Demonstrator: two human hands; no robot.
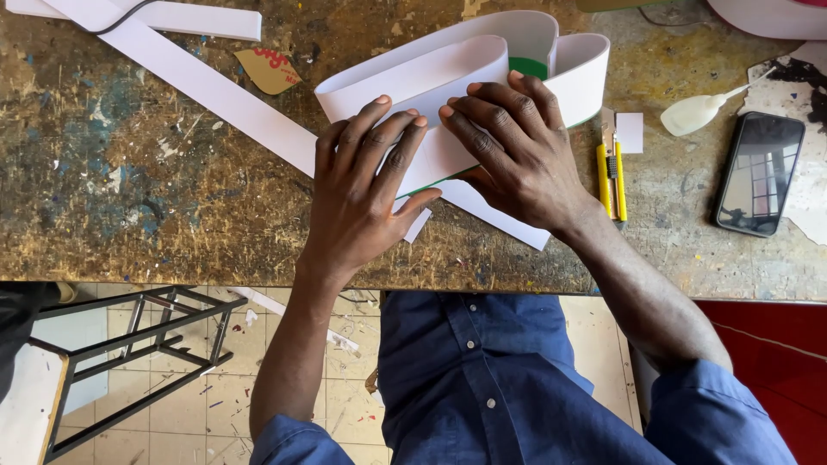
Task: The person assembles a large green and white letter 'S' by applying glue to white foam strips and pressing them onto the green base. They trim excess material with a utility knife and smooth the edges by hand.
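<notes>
White bent plastic strip [431,82] lies flat under our left hand [357,194] and right hand [517,151]; open fingers press, holding nothing. We judge it needs steady pushing next.

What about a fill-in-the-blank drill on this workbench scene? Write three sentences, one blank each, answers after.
1. Both hands, left hand and right hand, press flat on a bent strip coloured ____.
2. The utility knife beside the right hand has a ____ body.
3. The phone lies with its dark screen facing ____.

Missing words: white; yellow; up
</notes>
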